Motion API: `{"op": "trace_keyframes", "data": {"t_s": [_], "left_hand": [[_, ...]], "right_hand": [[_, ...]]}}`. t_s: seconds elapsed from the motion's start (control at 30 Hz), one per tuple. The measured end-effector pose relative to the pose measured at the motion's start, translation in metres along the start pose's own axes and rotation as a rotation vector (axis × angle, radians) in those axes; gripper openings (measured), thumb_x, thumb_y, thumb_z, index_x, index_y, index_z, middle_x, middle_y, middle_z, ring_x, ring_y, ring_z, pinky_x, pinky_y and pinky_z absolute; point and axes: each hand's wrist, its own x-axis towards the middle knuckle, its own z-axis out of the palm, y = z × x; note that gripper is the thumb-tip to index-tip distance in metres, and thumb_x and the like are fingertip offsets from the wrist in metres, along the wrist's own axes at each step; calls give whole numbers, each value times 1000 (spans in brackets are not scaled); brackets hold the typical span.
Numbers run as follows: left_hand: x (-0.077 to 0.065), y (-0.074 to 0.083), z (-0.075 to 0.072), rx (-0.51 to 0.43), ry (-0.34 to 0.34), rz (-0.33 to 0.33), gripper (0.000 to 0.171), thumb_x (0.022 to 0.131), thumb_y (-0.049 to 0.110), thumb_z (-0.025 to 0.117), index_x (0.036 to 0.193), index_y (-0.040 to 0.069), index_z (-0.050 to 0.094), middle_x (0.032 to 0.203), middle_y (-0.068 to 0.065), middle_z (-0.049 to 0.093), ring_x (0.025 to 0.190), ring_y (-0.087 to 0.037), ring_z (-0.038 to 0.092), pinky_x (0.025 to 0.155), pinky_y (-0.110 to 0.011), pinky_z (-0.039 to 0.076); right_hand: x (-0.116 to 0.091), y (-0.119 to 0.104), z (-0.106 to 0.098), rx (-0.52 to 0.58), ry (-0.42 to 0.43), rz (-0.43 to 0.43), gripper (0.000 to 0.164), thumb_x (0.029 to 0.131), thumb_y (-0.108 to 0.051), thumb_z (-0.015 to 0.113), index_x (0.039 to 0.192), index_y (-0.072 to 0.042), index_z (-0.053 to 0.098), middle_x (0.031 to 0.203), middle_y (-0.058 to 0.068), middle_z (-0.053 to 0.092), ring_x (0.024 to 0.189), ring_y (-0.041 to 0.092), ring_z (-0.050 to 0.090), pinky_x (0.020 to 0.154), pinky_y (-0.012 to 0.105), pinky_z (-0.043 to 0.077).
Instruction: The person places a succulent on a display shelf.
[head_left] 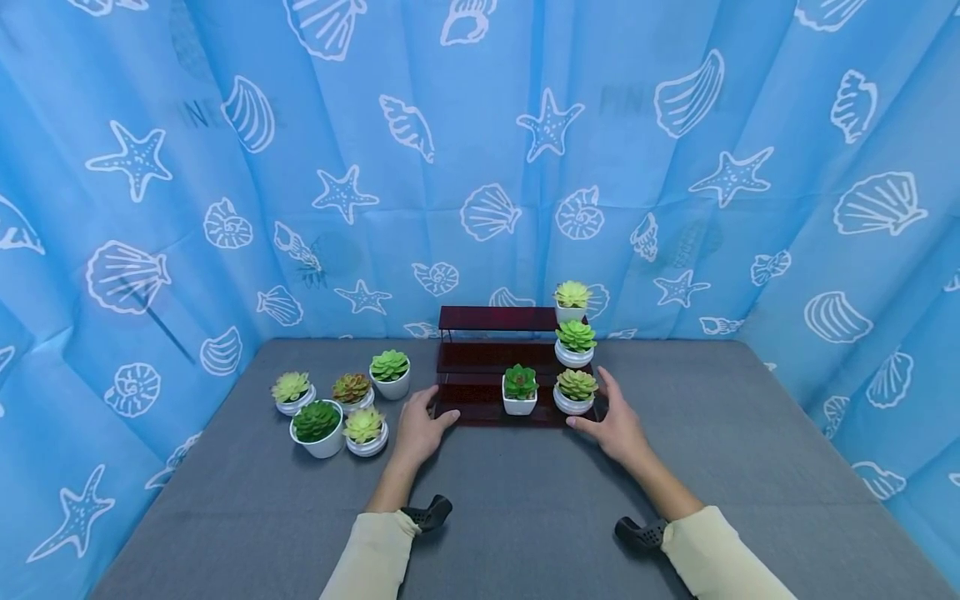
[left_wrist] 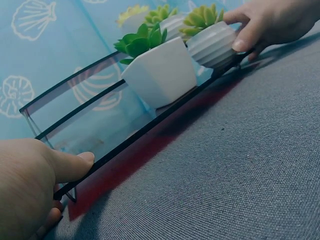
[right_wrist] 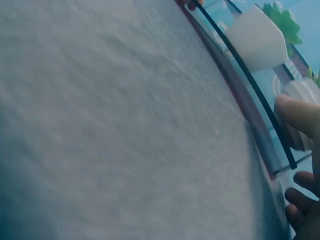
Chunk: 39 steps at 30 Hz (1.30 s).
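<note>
A dark red, see-through tiered display stand (head_left: 480, 357) is on the grey cloth between my hands. My left hand (head_left: 420, 427) grips its left front corner, thumb (left_wrist: 80, 164) on the lowest tier and fingers below. At the right end, my right hand (head_left: 619, 423) holds the corner, its thumb by the ribbed white pot (left_wrist: 212, 45); its finger contact is partly hidden. That pot's yellow-green succulent (head_left: 577, 385) is on the lowest tier, beside a square-potted dark green succulent (head_left: 520, 392). Further succulents stand on the middle tier (head_left: 575, 343) and top tier (head_left: 572, 300), both at the right.
Left of the stand, several potted succulents (head_left: 318, 427) cluster on the grey tablecloth (head_left: 510, 508). One white-potted green succulent (head_left: 390, 375) is close to my left hand. A blue curtain (head_left: 480, 167) with white shell prints hangs behind the table.
</note>
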Motion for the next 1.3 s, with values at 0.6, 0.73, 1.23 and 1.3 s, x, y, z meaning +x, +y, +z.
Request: {"op": "trace_keyframes", "data": {"t_s": [0.6, 0.73, 1.23, 1.3], "left_hand": [[-3, 3, -3, -4, -1, 15, 60, 90, 22, 71, 141, -1, 48, 136, -23, 50, 123, -37, 48, 99, -51, 43], [-2, 6, -2, 11, -2, 16, 65, 90, 20, 72, 143, -2, 43, 138, -24, 48, 127, -38, 44, 103, -52, 38], [-4, 29, -21, -84, 179, 222, 47, 90, 2, 68, 135, 11, 57, 131, -10, 56, 115, -30, 55, 90, -45, 49], [-4, 36, -28, -85, 200, 268, 44, 90, 3, 68, 132, 11, 59, 129, -9, 57, 114, -30, 56, 89, -46, 50]], "right_hand": [[12, 10, 3, -52, -68, -45, 110, 80, -32, 81, 158, -19, 5, 148, 29, 34, 131, 50, 31, 102, 70, 17], [11, 11, 3, -52, -62, -46, 108, 80, -31, 81, 158, -18, 6, 150, 27, 32, 132, 50, 30, 103, 70, 15], [9, 12, 2, -38, -69, -42, 107, 81, -30, 80, 158, -21, 6, 150, 27, 34, 133, 48, 30, 102, 69, 22], [9, 11, 1, -34, -73, -40, 107, 81, -31, 80, 158, -22, 6, 150, 27, 33, 134, 49, 30, 102, 69, 23]]}}
